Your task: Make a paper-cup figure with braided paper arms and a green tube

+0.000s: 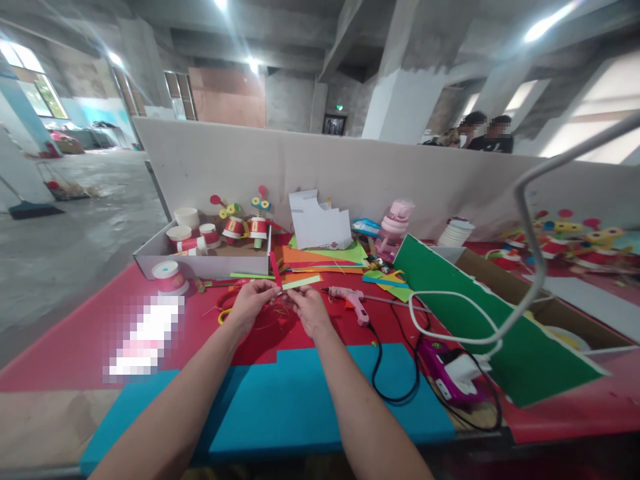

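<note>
1. Head view, left hand: The left hand (254,301) was found pinched narrow, thumb and fingertips closed on the lower end of a red paper strip (275,270), which stood nearly upright.
2. Head view, right hand: The right hand (311,311) was likewise narrow, its fingertips closed at the left end of a pale green paper strip (303,283), which ran rightward just above the fingers. Whether these fingers also gripped the red strip could not be told.
3. Location of work: Both strips met between the two hands, above the red tablecloth (200,360). Whether they were joined could not be determined.
4. Right of the hands: A pink hot-glue gun (350,297) lay on the tablecloth near the right hand. Farther right sat a purple power strip (439,375) bearing a white plug (461,371), beside a leaning green panel (480,320).
5. Left of the hands: An open cardboard box (220,267) held white-and-red paper cups (181,235) and two paper-cup figures (259,227). One inverted paper cup (169,279) stood outside, just beside the box.
6. Beyond and in front: Coloured paper sheets (295,257) and a cut white sheet (317,220) lay beyond the hands; a blue sheet (280,413) covered the near edge.
7. Background: Two people (493,139) were visible behind the white partition (215,153).
</note>
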The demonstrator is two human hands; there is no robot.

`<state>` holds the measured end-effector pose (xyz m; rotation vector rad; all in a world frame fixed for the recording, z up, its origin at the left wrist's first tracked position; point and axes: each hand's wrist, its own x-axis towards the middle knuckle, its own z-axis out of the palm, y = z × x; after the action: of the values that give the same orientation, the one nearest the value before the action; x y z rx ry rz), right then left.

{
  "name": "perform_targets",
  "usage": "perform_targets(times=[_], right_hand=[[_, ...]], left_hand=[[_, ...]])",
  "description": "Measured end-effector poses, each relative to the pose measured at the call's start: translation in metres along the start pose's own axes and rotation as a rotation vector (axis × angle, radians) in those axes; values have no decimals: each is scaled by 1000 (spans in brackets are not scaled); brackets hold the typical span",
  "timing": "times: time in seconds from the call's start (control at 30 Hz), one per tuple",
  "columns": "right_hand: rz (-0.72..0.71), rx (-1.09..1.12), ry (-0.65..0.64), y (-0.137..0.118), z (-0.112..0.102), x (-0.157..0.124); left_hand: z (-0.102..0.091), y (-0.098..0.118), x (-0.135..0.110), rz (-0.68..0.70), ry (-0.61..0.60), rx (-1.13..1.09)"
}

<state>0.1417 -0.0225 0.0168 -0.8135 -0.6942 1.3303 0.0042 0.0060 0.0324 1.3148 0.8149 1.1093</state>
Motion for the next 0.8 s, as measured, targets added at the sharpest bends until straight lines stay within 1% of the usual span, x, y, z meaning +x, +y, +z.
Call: perform_targets(times=[0.13, 0.33, 0.57, 0.67, 0.8], right_hand=[[54, 46, -27, 0, -2, -1], [53, 10, -54, -2, -1, -3], [9, -55, -34, -1, -1, -3], [-17, -87, -13, 0, -1, -2], [-97, -173, 34, 1, 2, -2]], left_hand=[[0, 0, 0, -9, -10, 4], [-1, 3, 0, -9, -20, 39], [-1, 0, 0, -23, 26, 26], [-3, -2, 0, -29, 23, 12], [-4, -4, 0, -34, 22, 0]])
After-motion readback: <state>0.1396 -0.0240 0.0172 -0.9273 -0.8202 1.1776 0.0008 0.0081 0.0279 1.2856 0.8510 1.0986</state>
